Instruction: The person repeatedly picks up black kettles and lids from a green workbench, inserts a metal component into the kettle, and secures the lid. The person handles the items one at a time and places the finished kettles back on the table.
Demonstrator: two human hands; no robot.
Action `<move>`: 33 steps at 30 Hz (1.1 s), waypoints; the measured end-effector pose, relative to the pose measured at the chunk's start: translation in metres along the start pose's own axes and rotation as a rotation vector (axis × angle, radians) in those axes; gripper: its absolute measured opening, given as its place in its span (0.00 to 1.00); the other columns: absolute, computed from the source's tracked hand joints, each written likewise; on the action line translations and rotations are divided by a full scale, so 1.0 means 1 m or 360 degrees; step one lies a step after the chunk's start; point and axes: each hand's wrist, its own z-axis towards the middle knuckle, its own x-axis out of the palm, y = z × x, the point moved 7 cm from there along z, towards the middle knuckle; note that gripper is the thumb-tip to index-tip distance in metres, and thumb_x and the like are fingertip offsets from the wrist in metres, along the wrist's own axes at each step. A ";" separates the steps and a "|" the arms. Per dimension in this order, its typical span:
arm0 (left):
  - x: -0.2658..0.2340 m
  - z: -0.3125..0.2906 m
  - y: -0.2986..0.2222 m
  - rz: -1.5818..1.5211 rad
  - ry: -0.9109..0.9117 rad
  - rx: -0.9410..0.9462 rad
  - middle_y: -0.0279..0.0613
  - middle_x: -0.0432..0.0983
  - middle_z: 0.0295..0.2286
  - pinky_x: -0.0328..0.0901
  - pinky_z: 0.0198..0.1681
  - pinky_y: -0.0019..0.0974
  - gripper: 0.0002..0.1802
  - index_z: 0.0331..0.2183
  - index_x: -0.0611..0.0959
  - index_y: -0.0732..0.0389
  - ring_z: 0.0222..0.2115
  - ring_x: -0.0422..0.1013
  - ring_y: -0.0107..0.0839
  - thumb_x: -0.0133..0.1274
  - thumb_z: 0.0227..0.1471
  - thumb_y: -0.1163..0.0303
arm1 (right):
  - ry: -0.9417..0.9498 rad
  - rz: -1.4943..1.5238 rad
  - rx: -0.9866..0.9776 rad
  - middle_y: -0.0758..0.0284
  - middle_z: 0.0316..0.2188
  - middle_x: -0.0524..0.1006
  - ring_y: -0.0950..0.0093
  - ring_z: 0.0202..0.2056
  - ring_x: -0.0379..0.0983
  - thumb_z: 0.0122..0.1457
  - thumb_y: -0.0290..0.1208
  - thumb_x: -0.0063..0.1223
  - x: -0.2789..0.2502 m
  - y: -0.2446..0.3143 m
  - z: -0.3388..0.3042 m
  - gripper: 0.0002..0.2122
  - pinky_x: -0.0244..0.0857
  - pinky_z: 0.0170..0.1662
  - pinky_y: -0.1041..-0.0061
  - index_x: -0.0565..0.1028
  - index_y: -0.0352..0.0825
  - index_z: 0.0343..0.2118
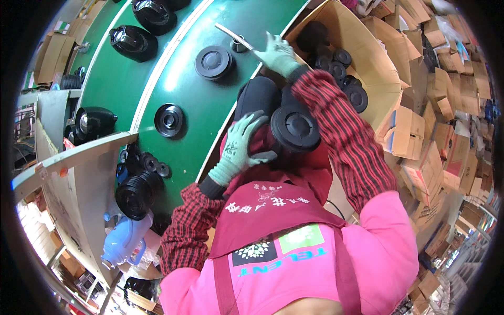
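My left hand (239,147), in a pale green glove, lies over my lap with its thumb and fingers apart and nothing in it. Beside it, a black round lid (295,128) rests on my lap, its ridged face up. At the bench edge, my right hand (279,55), gloved alike, grips the near end of a thin pale rod (231,34) that slants out over the green bench (199,105). Under the rod stands a small dark knob-like part (238,44). A larger black round lid (213,62) lies close by, and another black disc (169,120) lies farther left.
An open cardboard box (386,58) at my right holds several black round parts (356,97). Black glossy housings (133,43) stand across the bench. Stacked black rings (137,194) and a blue jug (123,241) are at the left. Cartons (428,157) pile up at the far right.
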 end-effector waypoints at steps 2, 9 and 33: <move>-0.018 0.007 -0.023 -0.0220 -0.0207 0.0122 0.48 0.61 0.63 0.53 0.66 0.56 0.56 0.64 0.67 0.56 0.64 0.57 0.52 0.70 0.38 0.42 | 0.0211 0.0171 0.0094 0.50 0.59 0.70 0.51 0.58 0.69 0.53 0.64 0.54 0.054 -0.008 0.052 0.46 0.64 0.60 0.57 0.59 0.32 0.67; -0.015 0.017 -0.013 -0.0222 -0.0199 0.0030 0.49 0.65 0.61 0.53 0.67 0.53 0.59 0.63 0.68 0.60 0.64 0.58 0.52 0.75 0.33 0.46 | 0.0146 0.0950 -0.0434 0.55 0.37 0.82 0.63 0.38 0.81 0.60 0.45 0.56 -0.007 -0.012 0.001 0.23 0.72 0.44 0.65 0.76 0.31 0.51; -0.039 0.084 -0.038 0.0674 0.0303 -0.0302 0.44 0.78 0.39 0.66 0.47 0.47 0.15 0.46 0.83 0.49 0.42 0.74 0.48 0.50 0.60 0.58 | 0.0200 0.0572 -0.1430 0.59 0.40 0.77 0.61 0.43 0.76 0.56 0.42 0.60 -0.084 -0.024 -0.160 0.25 0.69 0.49 0.64 0.74 0.41 0.57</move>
